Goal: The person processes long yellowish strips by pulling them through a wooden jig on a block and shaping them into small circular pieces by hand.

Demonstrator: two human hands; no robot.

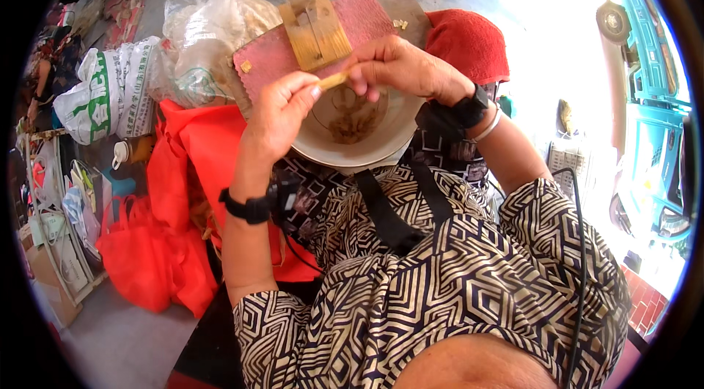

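A short yellowish stick-like piece [333, 81] spans the gap between my two hands, above a white basin [352, 157]. My left hand [283, 108] pinches its left end between thumb and fingers. At the other end, my right hand [393, 67] has its fingertips closed on it. Small brown pieces [355, 124] lie in the bottom of the basin. Just beyond my hands, a wooden block [316, 31] with a slot and a metal part rests on a pink textured mat [368, 18], which covers part of a board [404, 1].
A red towel [467, 45] is right of the board. Clear plastic bags [217, 31] and a printed white sack [110, 92] stand to the left. Red bags [159, 257] sit lower left, near a cluttered rack [60, 224]. A turquoise vehicle [660, 130] is at far right.
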